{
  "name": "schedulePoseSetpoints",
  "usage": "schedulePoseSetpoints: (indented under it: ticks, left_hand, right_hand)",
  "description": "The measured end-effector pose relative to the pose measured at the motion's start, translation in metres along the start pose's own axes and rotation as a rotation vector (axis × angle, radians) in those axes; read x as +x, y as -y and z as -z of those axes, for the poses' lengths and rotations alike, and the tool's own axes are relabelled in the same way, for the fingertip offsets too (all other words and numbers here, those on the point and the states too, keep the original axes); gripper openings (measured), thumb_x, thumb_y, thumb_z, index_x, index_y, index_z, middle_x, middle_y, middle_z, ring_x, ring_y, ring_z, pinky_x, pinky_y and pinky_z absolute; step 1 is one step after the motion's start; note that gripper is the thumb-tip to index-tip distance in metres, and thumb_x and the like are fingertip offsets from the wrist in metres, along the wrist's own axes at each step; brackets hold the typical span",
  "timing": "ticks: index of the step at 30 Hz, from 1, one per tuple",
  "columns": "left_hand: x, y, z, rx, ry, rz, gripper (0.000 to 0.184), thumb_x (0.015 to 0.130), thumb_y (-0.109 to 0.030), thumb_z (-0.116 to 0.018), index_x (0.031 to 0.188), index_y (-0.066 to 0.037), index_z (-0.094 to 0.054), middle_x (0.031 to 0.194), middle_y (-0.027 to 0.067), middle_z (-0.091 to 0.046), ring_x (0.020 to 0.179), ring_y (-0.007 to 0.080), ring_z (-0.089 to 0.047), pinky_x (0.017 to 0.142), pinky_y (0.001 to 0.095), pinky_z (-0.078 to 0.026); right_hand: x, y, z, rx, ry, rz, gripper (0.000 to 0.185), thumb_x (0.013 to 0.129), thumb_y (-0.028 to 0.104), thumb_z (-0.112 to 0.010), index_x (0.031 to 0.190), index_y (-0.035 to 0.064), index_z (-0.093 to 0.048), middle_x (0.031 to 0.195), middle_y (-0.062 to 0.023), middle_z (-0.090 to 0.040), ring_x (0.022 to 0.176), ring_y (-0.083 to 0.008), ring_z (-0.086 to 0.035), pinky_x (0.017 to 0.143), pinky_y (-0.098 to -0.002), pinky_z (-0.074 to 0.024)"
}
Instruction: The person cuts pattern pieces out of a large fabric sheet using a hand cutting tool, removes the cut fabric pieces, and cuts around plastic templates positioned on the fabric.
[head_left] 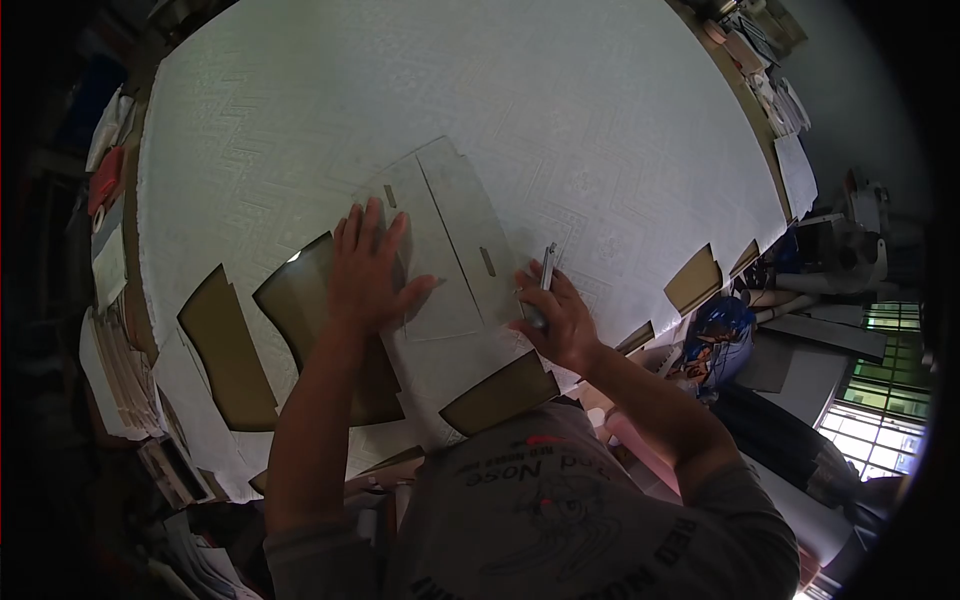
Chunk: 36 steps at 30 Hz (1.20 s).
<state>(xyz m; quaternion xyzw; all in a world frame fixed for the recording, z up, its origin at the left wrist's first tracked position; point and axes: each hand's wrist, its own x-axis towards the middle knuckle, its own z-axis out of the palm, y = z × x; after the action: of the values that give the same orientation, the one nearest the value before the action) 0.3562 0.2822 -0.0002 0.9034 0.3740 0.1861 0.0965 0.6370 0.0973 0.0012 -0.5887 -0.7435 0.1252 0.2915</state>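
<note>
A large pale patterned sheet (330, 110) covers the table. On it lies a translucent template (440, 230) with a long dark line and two short slots. My left hand (370, 270) rests flat on the template's left side, fingers spread. Near the template's lower right edge, my right hand (558, 315) is closed around a slim metallic tool (548, 265) that points up and away from me. Its fingers are curled and the tool's lower part is hidden in them.
Brown cut-out shapes show along the sheet's near edge, at left (230, 350), centre (500, 392) and right (695, 280). Stacked papers (120, 370) line the left side. Papers and small items sit along the right edge, beside a blue shiny bundle (722, 330).
</note>
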Motion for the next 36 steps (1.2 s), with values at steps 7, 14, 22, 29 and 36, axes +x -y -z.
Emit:
schedulePoseSetpoints:
  ticks: [7, 14, 22, 29, 36]
  left_hand:
    - [0.002, -0.003, 0.005, -0.034, 0.030, 0.014, 0.092, 0.081, -0.064, -0.076, 0.152, -0.011, -0.052, 0.165, 0.0255, -0.032, 0.151, 0.0508, -0.028, 0.123, 0.0635, -0.022]
    - [0.005, -0.003, 0.009, -0.033, 0.058, 0.026, 0.092, 0.081, -0.061, -0.078, 0.152, -0.010, -0.051, 0.167, 0.0258, -0.029, 0.152, 0.0514, -0.026, 0.123, 0.0644, -0.021]
    - [0.007, -0.004, 0.011, -0.048, 0.111, 0.048, 0.096, 0.080, -0.066, -0.078, 0.153, -0.010, -0.049, 0.166, 0.0286, -0.028, 0.151, 0.0543, -0.026, 0.122, 0.0670, -0.022]
    - [0.008, -0.004, 0.013, -0.063, 0.100, 0.056, 0.096, 0.079, -0.065, -0.078, 0.152, -0.010, -0.049, 0.166, 0.0287, -0.029, 0.151, 0.0544, -0.026, 0.122, 0.0665, -0.022]
    - [0.006, -0.005, 0.010, -0.054, 0.075, 0.053, 0.094, 0.079, -0.064, -0.079, 0.151, -0.010, -0.052, 0.165, 0.0274, -0.031, 0.151, 0.0530, -0.027, 0.122, 0.0647, -0.023]
  right_hand:
    - [0.001, 0.001, 0.002, 0.011, 0.040, -0.007, 0.048, 0.086, 0.023, -0.084, 0.121, 0.0092, -0.055, 0.144, -0.0178, -0.063, 0.143, -0.0438, -0.049, 0.119, -0.0580, -0.0383]
    - [0.004, 0.001, 0.003, 0.037, 0.018, 0.002, 0.049, 0.081, 0.021, -0.087, 0.116, 0.0063, -0.058, 0.139, -0.0215, -0.066, 0.137, -0.0466, -0.056, 0.115, -0.0597, -0.0422]
    - [0.005, 0.001, 0.005, 0.021, 0.049, -0.003, 0.043, 0.083, 0.023, -0.087, 0.112, 0.0065, -0.060, 0.139, -0.0205, -0.066, 0.137, -0.0439, -0.056, 0.115, -0.0586, -0.0431]
    - [0.003, 0.000, 0.004, 0.000, 0.063, -0.005, 0.045, 0.081, 0.025, -0.088, 0.111, 0.0068, -0.060, 0.140, -0.0207, -0.066, 0.138, -0.0439, -0.056, 0.115, -0.0586, -0.0429]
    - [0.001, -0.002, 0.001, 0.012, 0.030, 0.009, 0.046, 0.082, 0.024, -0.087, 0.115, 0.0074, -0.058, 0.139, -0.0212, -0.066, 0.137, -0.0449, -0.056, 0.116, -0.0592, -0.0414]
